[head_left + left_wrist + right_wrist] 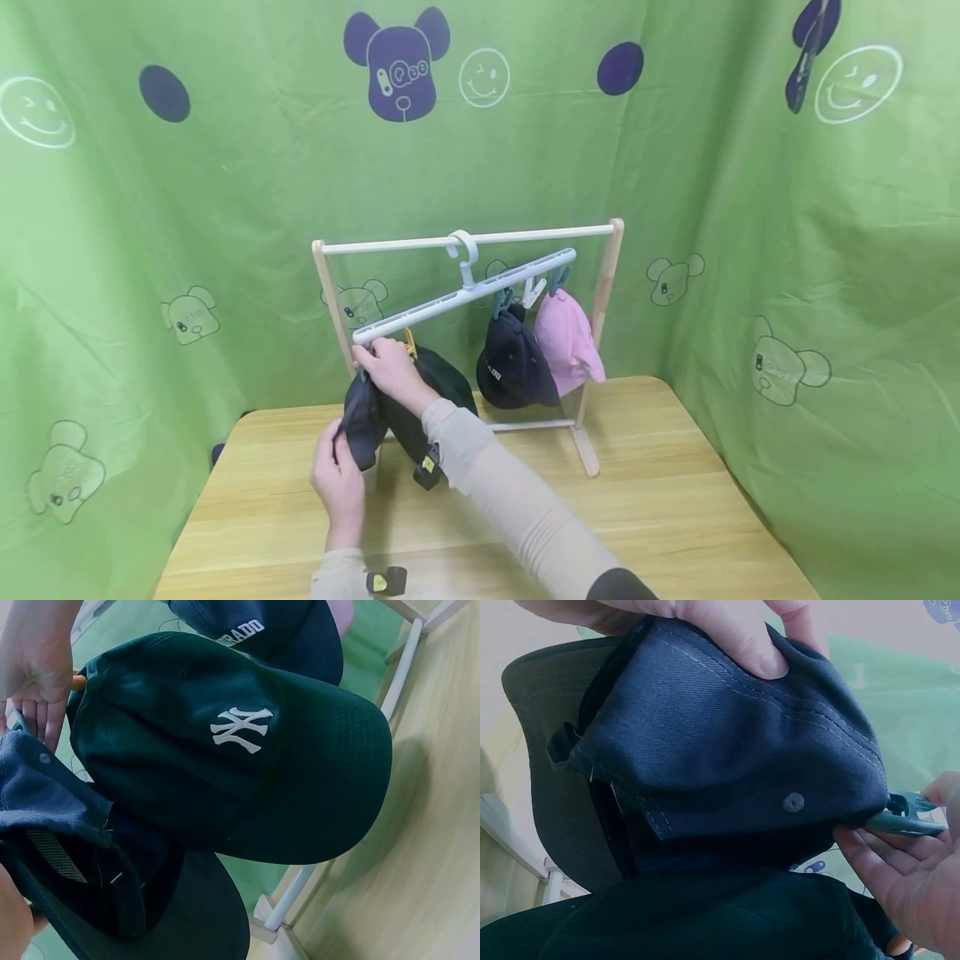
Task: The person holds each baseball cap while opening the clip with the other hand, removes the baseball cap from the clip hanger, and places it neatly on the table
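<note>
My left hand [337, 479] grips a dark navy cap [727, 742] by its edge, the thumb [769, 660] lying on the cloth in the right wrist view. At the cap's other end my right hand [397, 371] pinches a teal clip [904, 821], which meets the cap's edge; whether it bites the cloth I cannot tell. The clip is at the low left end of a white hanger [465, 292]. Close beside hangs a dark green cap [180, 742] with a white monogram, under an orange clip [410, 342].
The hanger's hook rests on a wooden rack's white rail [390, 247]; its right end tilts up. There hang a black cap [513, 367] and a pink cap [566, 342], with a white clip [533, 292] between their teal clips. Below is a wooden table [660, 500]; green curtains surround it.
</note>
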The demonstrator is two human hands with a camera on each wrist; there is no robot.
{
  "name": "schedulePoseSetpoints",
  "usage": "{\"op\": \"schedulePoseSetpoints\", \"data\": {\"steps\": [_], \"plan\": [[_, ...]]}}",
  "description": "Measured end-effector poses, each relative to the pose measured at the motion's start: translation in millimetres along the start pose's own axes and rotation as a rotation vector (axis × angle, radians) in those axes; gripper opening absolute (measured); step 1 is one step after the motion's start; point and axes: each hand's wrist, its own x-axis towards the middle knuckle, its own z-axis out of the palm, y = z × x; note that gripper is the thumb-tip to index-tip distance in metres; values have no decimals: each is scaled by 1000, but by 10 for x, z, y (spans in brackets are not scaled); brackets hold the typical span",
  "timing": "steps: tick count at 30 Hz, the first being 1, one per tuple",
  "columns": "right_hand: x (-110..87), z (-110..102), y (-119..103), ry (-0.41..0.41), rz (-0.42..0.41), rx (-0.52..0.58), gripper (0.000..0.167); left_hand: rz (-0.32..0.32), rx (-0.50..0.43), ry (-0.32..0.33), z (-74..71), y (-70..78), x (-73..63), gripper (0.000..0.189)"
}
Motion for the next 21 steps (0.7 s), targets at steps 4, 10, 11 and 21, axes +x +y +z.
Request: {"op": "schedulePoseSetpoints", "data": {"steps": [4, 10, 11, 21], "plan": [[-5, -9, -3, -6, -2, 5, 32, -5, -7, -10, -18, -8, -3, 20], [-5, -14, 3, -15, -8, 8, 31, 17, -9, -17, -41, -22, -3, 19], [-6, -12, 5, -14, -9, 7, 31, 21, -10, -17, -44, -28, -4, 19], [-10, 4, 17, -11, -13, -9, 32, 23, -27, -3, -72, -13, -4, 19]]}}
